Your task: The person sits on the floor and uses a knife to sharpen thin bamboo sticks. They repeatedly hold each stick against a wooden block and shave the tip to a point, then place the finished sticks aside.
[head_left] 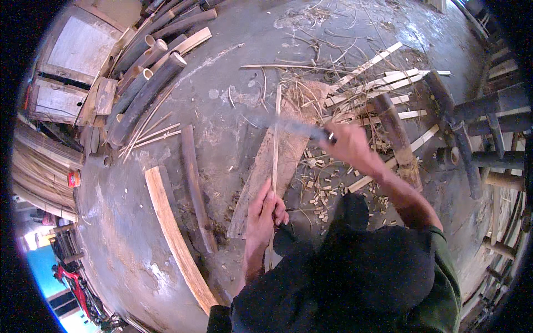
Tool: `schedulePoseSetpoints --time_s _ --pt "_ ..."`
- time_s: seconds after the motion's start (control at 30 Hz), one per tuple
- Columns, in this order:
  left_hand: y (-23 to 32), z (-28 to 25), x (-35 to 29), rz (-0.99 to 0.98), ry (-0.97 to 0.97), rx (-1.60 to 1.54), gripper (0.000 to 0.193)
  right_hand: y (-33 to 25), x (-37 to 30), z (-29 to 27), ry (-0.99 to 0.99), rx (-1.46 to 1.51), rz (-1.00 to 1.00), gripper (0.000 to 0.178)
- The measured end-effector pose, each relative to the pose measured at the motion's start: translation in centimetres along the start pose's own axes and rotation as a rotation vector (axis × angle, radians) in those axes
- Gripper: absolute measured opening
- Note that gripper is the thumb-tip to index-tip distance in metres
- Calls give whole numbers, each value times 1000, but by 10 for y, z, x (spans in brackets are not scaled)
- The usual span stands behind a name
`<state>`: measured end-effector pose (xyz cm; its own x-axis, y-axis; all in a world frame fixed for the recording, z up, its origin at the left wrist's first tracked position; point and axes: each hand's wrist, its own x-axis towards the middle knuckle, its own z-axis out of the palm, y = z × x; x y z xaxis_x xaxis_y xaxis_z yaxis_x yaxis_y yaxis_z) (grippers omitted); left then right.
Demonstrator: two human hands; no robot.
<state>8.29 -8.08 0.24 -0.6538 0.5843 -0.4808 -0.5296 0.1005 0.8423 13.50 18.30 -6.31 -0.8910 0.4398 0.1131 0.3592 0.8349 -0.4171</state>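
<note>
Concrete floor (233, 33) spreads under both hands. Stack of bamboo poles (147, 83) lies far left of the hands. Curved bamboo slab (172, 233) lies left of the left hand. Flat board (272, 166) sits between the hands, and the thin bamboo strip (276, 133) stands on it. Left hand (265, 213) is clenched around the strip's lower end. Right hand (347, 144) grips a blurred knife (297, 129) against the strip. Chips (316, 191) lie just below the right hand.

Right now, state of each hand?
Left hand: closed around a thin bamboo strip.
Right hand: closed on a knife, blade blurred.
</note>
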Motion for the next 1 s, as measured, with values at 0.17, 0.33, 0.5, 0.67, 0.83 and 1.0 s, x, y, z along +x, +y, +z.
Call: schedulePoseSetpoints --time_s 0.17,0.33,0.5,0.67,0.83,1.0 --pt "-3 -1 7 -94 5 -203 42 -37 -38 8 -151 59 -331 25" --pt "7 0 -20 -108 -61 -250 41 20 16 23 157 9 -44 19" --pt "3 3 -25 -137 -46 -255 41 35 30 6 161 28 8 19" --pt "-1 4 2 -76 -21 -413 42 -32 -32 10 -161 124 -296 21" --pt "2 -1 -21 -131 -109 -419 43 7 19 19 24 53 109 23" --pt "0 -9 -23 28 -87 -210 43 60 45 -2 164 129 210 41"
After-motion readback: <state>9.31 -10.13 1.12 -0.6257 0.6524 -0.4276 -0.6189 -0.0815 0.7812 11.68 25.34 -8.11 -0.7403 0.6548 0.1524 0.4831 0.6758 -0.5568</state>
